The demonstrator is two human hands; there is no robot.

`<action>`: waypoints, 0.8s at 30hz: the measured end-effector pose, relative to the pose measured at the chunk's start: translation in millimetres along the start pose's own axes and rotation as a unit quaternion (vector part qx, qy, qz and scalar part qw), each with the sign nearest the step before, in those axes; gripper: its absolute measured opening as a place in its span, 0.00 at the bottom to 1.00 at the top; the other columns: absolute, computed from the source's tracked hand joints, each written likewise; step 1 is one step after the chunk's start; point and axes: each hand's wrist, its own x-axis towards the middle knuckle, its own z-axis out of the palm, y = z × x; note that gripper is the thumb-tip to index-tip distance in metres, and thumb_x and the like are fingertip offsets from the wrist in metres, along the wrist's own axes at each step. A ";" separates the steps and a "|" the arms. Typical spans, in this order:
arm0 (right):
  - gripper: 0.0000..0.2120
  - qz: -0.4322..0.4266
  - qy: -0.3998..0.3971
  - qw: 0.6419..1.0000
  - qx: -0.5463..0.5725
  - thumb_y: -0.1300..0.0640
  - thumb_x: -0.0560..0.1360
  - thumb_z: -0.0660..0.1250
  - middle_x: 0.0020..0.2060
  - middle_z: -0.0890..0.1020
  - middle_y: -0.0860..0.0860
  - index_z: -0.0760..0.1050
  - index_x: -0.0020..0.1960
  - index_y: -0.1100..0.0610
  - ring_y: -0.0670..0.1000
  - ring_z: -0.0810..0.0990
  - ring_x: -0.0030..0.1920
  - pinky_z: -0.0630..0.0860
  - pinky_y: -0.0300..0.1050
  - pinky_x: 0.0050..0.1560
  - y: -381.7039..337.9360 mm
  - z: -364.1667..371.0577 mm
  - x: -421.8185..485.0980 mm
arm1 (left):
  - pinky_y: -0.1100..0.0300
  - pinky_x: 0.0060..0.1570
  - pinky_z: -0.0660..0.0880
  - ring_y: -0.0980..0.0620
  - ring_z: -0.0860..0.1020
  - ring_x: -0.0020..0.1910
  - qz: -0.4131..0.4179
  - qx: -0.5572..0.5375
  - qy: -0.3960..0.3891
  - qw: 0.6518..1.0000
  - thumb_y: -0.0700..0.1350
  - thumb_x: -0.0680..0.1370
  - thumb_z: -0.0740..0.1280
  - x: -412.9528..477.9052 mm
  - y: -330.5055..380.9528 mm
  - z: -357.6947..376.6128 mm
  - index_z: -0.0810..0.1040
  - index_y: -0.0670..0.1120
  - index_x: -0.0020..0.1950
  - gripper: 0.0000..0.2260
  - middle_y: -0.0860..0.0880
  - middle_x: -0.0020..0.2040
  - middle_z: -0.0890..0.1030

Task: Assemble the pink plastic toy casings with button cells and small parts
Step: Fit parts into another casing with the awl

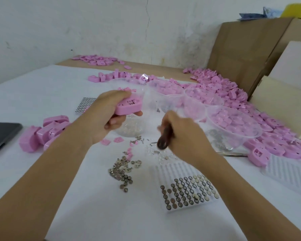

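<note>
The left hand (109,113) holds a pink casing (129,106) above the worktop (33,94), fingers curled over its top edge and thumb beneath, the open side with its inner ribs facing up. The right hand (182,134) is closed around a dark-handled tool (164,139), whose butt end points toward the camera; its tip is hidden and blurred. Below the hands lie loose button cells (124,176) mixed with small metal parts, and to their right a tray of button cells (189,193). Clear plastic bowls (233,122) filled with pink pieces stand behind the right hand. A cluster of pink casings (47,133) sits beside the left forearm, near a dark flat device (2,134). Cardboard boxes (241,49) stand at the far right.
</note>
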 end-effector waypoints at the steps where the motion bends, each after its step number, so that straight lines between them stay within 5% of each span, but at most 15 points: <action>1: 0.05 -0.016 -0.079 0.994 -0.071 0.59 0.77 0.60 0.33 0.73 0.47 0.63 0.49 0.54 0.47 0.72 0.31 0.70 0.44 0.31 -1.1 3.5 -3.7 | 0.72 0.15 0.54 0.59 0.58 0.16 0.007 0.005 -0.005 1.000 0.44 0.79 0.60 -0.7 1.9 -3.7 0.73 0.40 0.51 0.08 0.45 0.35 0.83; 6: 0.12 -0.067 -0.221 0.961 -0.154 0.66 0.74 0.55 0.32 0.66 0.49 0.63 0.57 0.57 0.48 0.65 0.29 0.61 0.41 0.27 -12.8 15.6 -10.2 | 0.73 0.15 0.54 0.59 0.57 0.16 0.024 0.021 -0.026 0.999 0.40 0.76 0.63 -2.4 5.2 -9.9 0.73 0.38 0.51 0.07 0.44 0.35 0.82; 12: 0.13 -0.078 -0.093 0.990 -0.073 0.58 0.77 0.57 0.33 0.71 0.46 0.75 0.57 0.48 0.53 0.76 0.38 0.63 0.38 0.32 -36.2 18.3 16.8 | 0.72 0.15 0.55 0.59 0.58 0.17 0.052 -0.001 -0.042 0.998 0.43 0.70 0.66 -1.6 -0.2 -12.2 0.75 0.38 0.50 0.12 0.44 0.34 0.82; 15: 0.13 -0.093 -0.162 0.979 -0.087 0.55 0.80 0.55 0.49 0.79 0.49 0.75 0.59 0.47 0.54 0.77 0.53 0.66 0.43 0.42 -53.3 42.6 38.9 | 0.72 0.16 0.56 0.59 0.59 0.17 0.064 -0.001 -0.050 0.997 0.43 0.71 0.66 -1.0 0.6 -11.0 0.77 0.40 0.48 0.09 0.44 0.35 0.82; 18: 0.09 -0.087 -0.206 0.968 -0.114 0.56 0.81 0.56 0.43 0.76 0.51 0.75 0.50 0.55 0.55 0.77 0.48 0.65 0.44 0.40 -59.8 64.6 52.0 | 0.72 0.16 0.56 0.59 0.59 0.17 0.071 -0.009 -0.063 0.995 0.42 0.72 0.65 -0.8 2.9 -8.5 0.77 0.41 0.47 0.06 0.44 0.35 0.82; 24: 0.10 -0.057 -0.185 0.979 -0.056 0.54 0.79 0.61 0.49 0.77 0.56 0.73 0.54 0.61 0.57 0.76 0.50 0.70 0.47 0.46 -56.8 70.5 56.9 | 0.72 0.16 0.55 0.59 0.59 0.17 0.069 -0.017 -0.061 0.996 0.42 0.73 0.65 0.3 2.7 -6.5 0.77 0.41 0.48 0.07 0.44 0.35 0.82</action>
